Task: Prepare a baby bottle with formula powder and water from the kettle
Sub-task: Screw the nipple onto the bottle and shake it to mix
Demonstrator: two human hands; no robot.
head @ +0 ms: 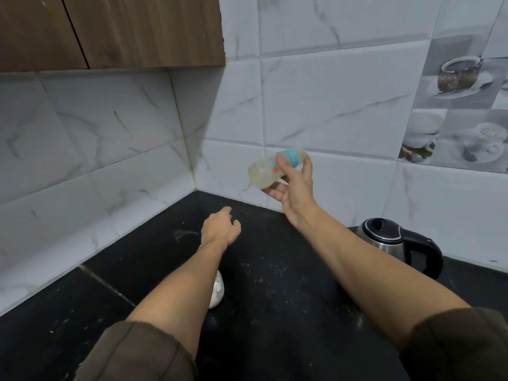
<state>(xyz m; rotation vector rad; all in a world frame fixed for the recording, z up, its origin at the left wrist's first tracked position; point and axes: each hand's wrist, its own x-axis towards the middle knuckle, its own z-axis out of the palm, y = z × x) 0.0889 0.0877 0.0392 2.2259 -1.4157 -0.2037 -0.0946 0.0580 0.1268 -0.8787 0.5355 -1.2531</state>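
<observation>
Over the black bench (275, 284), the right hand (295, 185) is gripping a tilted bottle (261, 173). The left hand (220, 229) is hovering, loosely curled.

Black countertop (275, 312), tiled wall (330, 92), cabinet (137, 28)

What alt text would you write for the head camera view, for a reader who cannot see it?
The right hand holds a baby bottle tilted almost sideways in the air before a tiled wall. The left hand reaches over the black counter, holding nothing. A steel kettle stands on the counter at the right.
</observation>
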